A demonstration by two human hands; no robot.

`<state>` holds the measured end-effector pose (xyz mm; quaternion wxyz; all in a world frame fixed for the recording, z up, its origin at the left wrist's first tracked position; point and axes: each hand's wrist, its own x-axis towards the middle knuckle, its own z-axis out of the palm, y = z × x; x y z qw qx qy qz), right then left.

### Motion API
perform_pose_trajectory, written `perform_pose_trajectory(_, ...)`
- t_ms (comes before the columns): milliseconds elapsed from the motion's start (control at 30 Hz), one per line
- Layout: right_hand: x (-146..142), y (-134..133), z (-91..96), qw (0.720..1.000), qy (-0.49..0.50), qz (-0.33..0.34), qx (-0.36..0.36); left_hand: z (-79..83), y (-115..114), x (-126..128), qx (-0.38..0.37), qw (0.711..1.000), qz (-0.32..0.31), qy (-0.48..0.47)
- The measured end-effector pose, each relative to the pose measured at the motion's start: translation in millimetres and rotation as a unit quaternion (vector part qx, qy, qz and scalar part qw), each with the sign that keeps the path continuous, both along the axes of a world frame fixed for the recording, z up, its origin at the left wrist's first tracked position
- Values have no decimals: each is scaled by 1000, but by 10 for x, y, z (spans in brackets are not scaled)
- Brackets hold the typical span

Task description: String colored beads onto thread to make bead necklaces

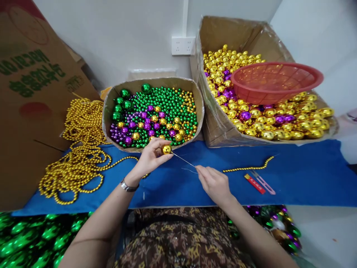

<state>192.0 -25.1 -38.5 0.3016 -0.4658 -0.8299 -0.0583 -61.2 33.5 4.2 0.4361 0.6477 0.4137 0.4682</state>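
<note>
Between the fingers of my left hand [152,156] is a shiny gold bead [166,149], held just in front of the low carton of loose beads [152,83]. My right hand [214,183] is closed in a pinch on a thin needle [184,160], whose far end meets the gold bead. A fine thread trails by the right fingertips. To the right of that hand a short string of small gold beads [248,168] lies on the blue cloth [167,193]. Another gold bead strand passes behind my left wrist.
Gold bead strands [83,160] are heaped at left beside a tall printed carton [30,111]. A large box [214,130] of gold and purple balls carries a red basket [276,83]. Pink thread snips [264,183] and a red packet [254,184] lie at right.
</note>
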Motion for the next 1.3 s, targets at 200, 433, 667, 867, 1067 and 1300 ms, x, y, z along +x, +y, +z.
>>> perform_pose_trajectory(200,-75,5,-53,984,127,51,-110,-97,-163,134,-149,979,-44,-134)
perform_pose_trajectory(433,-60,-25,-148,985,132,36,-101,-125,-240,241,-212,948,-6,-235)
perform_pose_trajectory(667,-86,-39,-148,964,199,78,-158,-115,-272,239,-253,930,4,-265)
perform_pose_trajectory(867,-95,-36,-199,981,144,63,-115,-113,-292,248,-249,933,26,-259)
perform_pose_trajectory(1067,-101,-44,-218,988,110,49,-98,-86,-309,245,-256,929,38,-264)
perform_pose_trajectory(1300,-94,-30,-220,993,87,41,-66,-97,-325,244,-248,932,38,-261)
